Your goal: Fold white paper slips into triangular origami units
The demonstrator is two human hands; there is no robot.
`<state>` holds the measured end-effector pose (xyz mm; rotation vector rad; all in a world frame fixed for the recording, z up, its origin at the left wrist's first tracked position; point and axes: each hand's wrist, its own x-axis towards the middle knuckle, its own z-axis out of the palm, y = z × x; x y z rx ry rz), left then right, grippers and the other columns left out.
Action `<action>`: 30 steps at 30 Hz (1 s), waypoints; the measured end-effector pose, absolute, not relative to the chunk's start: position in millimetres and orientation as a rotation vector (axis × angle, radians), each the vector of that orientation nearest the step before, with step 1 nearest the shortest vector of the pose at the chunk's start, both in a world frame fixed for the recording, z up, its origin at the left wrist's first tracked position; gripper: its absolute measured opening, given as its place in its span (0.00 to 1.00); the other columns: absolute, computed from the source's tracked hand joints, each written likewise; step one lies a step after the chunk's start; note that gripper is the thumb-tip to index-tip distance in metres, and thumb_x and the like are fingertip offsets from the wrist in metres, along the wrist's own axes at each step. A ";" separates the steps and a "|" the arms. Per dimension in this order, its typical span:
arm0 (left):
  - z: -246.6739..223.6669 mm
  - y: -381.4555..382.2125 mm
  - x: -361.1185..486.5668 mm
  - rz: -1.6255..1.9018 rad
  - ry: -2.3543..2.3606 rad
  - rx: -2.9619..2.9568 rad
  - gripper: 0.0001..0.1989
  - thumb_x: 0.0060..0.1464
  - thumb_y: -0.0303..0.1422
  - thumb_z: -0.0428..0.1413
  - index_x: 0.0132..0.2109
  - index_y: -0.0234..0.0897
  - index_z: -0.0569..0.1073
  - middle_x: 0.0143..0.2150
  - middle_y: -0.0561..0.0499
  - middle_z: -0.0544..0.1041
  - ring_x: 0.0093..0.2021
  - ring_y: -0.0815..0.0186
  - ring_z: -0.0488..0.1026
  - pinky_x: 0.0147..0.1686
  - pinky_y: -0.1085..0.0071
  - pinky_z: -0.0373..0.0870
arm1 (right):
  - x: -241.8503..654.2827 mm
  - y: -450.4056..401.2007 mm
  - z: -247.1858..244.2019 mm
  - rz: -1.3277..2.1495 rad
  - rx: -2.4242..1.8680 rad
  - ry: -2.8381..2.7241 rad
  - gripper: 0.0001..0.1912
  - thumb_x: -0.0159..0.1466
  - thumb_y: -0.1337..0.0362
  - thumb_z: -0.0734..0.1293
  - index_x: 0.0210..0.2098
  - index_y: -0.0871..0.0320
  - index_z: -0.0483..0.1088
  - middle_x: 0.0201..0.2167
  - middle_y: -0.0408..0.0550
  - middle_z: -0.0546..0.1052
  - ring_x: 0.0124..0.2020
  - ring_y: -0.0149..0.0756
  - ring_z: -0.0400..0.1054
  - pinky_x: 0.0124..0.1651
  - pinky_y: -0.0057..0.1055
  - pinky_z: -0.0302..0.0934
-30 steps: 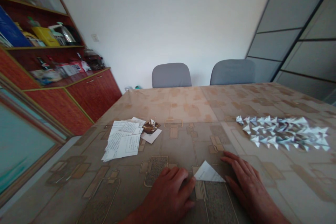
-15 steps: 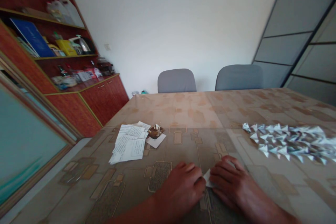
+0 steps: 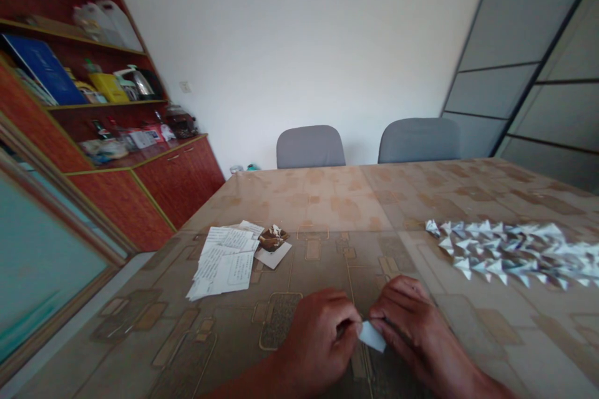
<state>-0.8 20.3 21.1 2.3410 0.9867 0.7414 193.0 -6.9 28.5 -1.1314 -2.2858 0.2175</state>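
Left of both hands, written sheets: I have them loosely overlapping on the patterned table (image 3: 334,199), with a brown item (image 3: 272,239) and a white card (image 3: 277,257) at their right edge.
Left hand (image 3: 318,340): I see its thumb and forefinger pinched on the near-left end of the small folded paper (image 3: 374,338).
Folded paper: it lies between the hands, in front of me; its long axis slants from the left fingertips down to the right, toward the wearer. I judge the left hand the nearer one, by its firmer contact.
Right hand (image 3: 416,327): fingers curled together, tips by the paper's far edge; from my view I can't tell whether they grip it.
White pointed pieces (image 3: 498,246): rows of them sit well apart, beyond and right of the right hand.
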 end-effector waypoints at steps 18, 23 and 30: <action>26.7 24.7 -0.3 0.773 1.014 2.249 0.05 0.51 0.25 0.56 0.34 0.36 0.77 0.31 0.51 0.74 0.33 0.66 0.70 0.34 0.74 0.61 | 199.1 -4.3 25.8 0.232 -1.217 -2.241 0.07 0.64 0.70 0.61 0.29 0.56 0.66 0.26 0.44 0.71 0.33 0.38 0.66 0.39 0.35 0.58; 18.4 26.3 -1.3 0.800 1.011 2.348 0.07 0.44 0.20 0.54 0.27 0.35 0.74 0.25 0.53 0.72 0.29 0.68 0.68 0.29 0.75 0.58 | 198.8 -4.0 24.8 0.203 -1.220 -2.252 0.07 0.63 0.71 0.62 0.29 0.55 0.66 0.26 0.43 0.71 0.33 0.38 0.66 0.39 0.35 0.58; 19.6 36.9 -9.9 0.831 1.170 2.139 0.08 0.48 0.20 0.52 0.29 0.35 0.74 0.25 0.55 0.70 0.26 0.71 0.65 0.27 0.76 0.57 | 208.8 -0.5 27.6 0.224 -1.256 -2.192 0.08 0.64 0.70 0.61 0.29 0.56 0.65 0.25 0.43 0.71 0.32 0.38 0.66 0.39 0.36 0.59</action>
